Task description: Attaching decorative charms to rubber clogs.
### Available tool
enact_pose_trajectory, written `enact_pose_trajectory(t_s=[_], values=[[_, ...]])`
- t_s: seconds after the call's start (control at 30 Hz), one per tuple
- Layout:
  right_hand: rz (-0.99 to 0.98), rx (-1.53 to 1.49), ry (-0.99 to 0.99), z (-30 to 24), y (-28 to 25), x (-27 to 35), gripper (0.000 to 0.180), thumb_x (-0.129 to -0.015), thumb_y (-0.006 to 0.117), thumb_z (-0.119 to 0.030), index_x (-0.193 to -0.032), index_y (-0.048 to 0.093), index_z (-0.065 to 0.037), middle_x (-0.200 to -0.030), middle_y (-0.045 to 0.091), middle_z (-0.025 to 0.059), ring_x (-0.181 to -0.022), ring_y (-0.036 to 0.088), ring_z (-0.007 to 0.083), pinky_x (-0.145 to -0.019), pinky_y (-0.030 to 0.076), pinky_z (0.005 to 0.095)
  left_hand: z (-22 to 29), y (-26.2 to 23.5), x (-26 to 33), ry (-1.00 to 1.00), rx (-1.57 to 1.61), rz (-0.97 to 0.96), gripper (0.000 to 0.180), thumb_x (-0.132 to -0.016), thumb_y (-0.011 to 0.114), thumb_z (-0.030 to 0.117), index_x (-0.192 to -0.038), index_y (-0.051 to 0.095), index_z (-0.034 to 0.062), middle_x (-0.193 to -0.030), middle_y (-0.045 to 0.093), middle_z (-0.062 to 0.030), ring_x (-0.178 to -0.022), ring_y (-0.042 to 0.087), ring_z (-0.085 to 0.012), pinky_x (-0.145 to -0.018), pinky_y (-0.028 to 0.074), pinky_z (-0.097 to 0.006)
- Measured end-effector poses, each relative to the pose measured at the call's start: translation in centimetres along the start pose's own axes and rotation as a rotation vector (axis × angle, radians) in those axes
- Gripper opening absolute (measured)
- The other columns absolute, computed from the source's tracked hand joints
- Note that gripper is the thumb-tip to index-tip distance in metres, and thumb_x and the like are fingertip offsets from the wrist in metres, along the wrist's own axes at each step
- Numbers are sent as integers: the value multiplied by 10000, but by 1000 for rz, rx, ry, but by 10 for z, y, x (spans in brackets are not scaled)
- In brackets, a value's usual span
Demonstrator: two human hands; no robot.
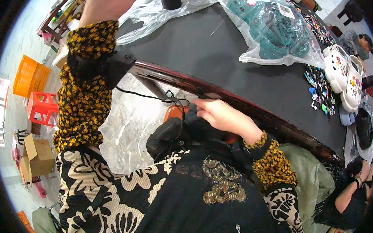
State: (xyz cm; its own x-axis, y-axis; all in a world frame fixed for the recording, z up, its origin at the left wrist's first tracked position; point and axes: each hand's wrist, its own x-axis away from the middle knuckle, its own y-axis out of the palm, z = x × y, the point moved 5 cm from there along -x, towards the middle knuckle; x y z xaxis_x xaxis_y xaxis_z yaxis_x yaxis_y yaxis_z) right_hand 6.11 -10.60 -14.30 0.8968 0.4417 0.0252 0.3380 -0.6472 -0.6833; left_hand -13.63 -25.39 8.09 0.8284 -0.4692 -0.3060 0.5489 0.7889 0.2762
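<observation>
At the top left, my left hand (111,2) reaches over the far part of the table; its fingers are cut off by the picture's edge. Clear plastic sheeting (148,23) and a black cylinder (171,0) lie and stand just right of it. My right hand (224,116) is at the table's near edge, fingers curled in and the forefinger pointing left. Whatever those fingers hold, if anything, is hidden. A black cable (141,95) hangs from the dark strap (95,70) on my left forearm and tangles near my right fingertips.
On the dark tabletop (216,47) lies a clear bag (270,27) of teal clogs. White clogs (344,76) with charms stand at the right, beside many small loose charms (320,92). Left on the floor are an orange basket (29,76), a red stool (42,108) and a cardboard box (37,156). Another person's arm (349,196) shows at right.
</observation>
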Motion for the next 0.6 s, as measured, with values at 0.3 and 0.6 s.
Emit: enact_pose_trajectory(t_s=[0.3,0.6], values=[[-40,-214,39,35,94,-103,563,-891,573,-144,-1402,362,-40,-907,673,183,-793,635,329,-746,490,390,3,87,32,110,22,-226,209,-931,480,96,-1074,533,-48,-810,576,-79,-684,542,-166,-652,468,-283],[124,-619,381,38,102,-118,203,-923,520,-121,-847,626,33,-622,575,66,-537,542,140,-480,431,303,25,87,74,72,62,-361,313,-901,501,66,-1159,499,-111,-825,578,-118,-679,543,-164,-628,482,-284]])
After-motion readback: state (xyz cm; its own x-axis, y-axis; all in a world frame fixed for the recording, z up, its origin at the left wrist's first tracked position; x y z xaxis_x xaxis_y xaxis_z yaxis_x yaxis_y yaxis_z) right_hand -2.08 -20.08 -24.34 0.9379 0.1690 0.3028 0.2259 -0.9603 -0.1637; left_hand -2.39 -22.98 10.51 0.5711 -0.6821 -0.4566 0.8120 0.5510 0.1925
